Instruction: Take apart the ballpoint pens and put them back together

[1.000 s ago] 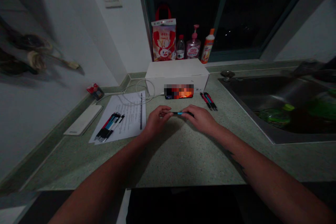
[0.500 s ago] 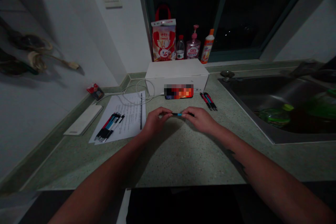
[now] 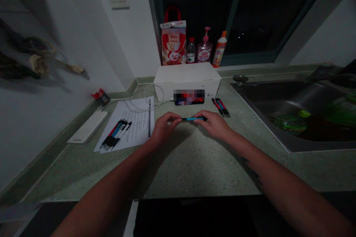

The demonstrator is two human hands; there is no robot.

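Your grip is 2-handed and pinched closed on the blue-and-black pen (image 3: 190,119): left hand (image 3: 164,127) at its left end, right hand (image 3: 213,124) at its right. The pen lies crosswise between them over the table (image 3: 183,166), on the near side of the phone (image 3: 189,98). Expect it to be light and stiff, probably slick along the blue barrel (the black sections may hold better). Take it by thumb and fingertips near the ends, without bending.
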